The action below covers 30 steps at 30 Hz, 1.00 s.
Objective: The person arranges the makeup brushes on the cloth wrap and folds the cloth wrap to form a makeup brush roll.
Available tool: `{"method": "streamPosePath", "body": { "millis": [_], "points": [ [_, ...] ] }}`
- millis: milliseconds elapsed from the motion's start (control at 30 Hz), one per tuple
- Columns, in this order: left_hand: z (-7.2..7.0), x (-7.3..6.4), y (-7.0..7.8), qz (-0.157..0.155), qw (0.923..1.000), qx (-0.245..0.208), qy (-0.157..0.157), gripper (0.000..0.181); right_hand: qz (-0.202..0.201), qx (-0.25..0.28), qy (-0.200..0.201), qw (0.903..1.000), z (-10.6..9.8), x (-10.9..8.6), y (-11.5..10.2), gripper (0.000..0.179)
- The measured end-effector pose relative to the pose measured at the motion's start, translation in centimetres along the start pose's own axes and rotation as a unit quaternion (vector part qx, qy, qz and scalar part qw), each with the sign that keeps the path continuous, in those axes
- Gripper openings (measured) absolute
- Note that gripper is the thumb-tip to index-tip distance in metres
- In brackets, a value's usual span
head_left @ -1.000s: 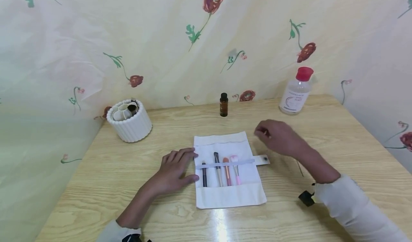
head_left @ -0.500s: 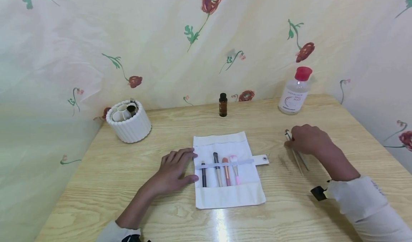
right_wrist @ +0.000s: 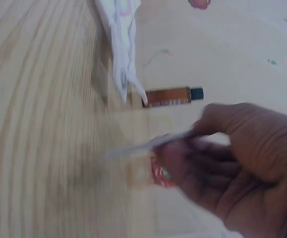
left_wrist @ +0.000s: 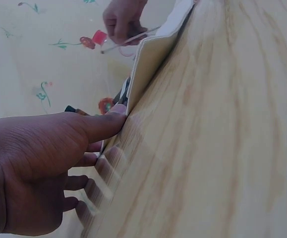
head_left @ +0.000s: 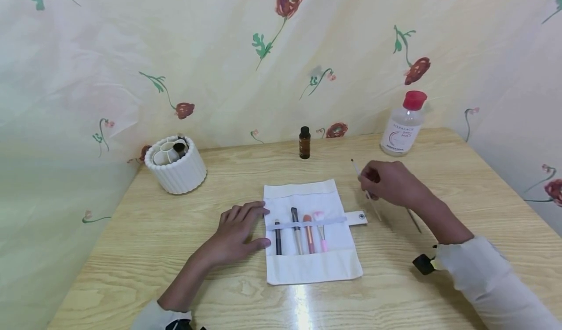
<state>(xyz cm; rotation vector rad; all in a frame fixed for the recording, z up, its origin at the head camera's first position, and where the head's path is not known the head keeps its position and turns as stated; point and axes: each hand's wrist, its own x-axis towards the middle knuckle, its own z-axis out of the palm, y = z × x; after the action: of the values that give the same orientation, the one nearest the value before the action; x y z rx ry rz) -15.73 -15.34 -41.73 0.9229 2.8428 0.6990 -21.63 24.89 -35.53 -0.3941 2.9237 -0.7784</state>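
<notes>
A white cloth brush roll (head_left: 313, 266) lies unfolded on the table, with several makeup brushes, among them a pink one (head_left: 322, 235), tucked under its elastic band. My left hand (head_left: 239, 235) rests at the roll's left edge, fingers straight; in the left wrist view its thumb (left_wrist: 106, 124) touches the cloth edge. Right of the roll, my right hand (head_left: 391, 183) pinches a thin, light-handled brush (head_left: 373, 207) with a small dark tip, between thumb and forefinger. Blurred in the right wrist view, the brush (right_wrist: 133, 148) slants over the table. Another thin brush (head_left: 413, 221) lies below my right wrist.
A white ribbed holder (head_left: 182, 174) with brushes in it stands at the back left. Behind the roll is a small brown bottle (head_left: 305, 147) with a black cap. A clear bottle (head_left: 399, 132) with a red cap stands at the back right, near the flowered wall cover.
My right hand reached right to two thin brushes on the table, took one up and moved back left toward the roll with it. The left hand has stayed put.
</notes>
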Motion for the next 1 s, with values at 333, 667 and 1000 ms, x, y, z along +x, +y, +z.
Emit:
{"method": "streamPosePath", "body": {
  "millis": [333,667,1000],
  "points": [
    [0.1,-0.1,-0.1,0.004,1.0,-0.001,0.003,0.066,-0.055,0.158,0.079,0.9827,2.6,2.0,-2.8,0.027],
    [0.2,0.0,-0.1,0.004,1.0,0.002,0.005,0.065,-0.113,0.195,0.063,0.9723,5.0,3.0,-3.4,0.059],
    [0.0,0.1,-0.1,-0.002,1.0,0.005,0.002,0.067,-0.067,0.172,-0.038,0.982,5.3,2.3,-3.7,0.06]
  ]
}}
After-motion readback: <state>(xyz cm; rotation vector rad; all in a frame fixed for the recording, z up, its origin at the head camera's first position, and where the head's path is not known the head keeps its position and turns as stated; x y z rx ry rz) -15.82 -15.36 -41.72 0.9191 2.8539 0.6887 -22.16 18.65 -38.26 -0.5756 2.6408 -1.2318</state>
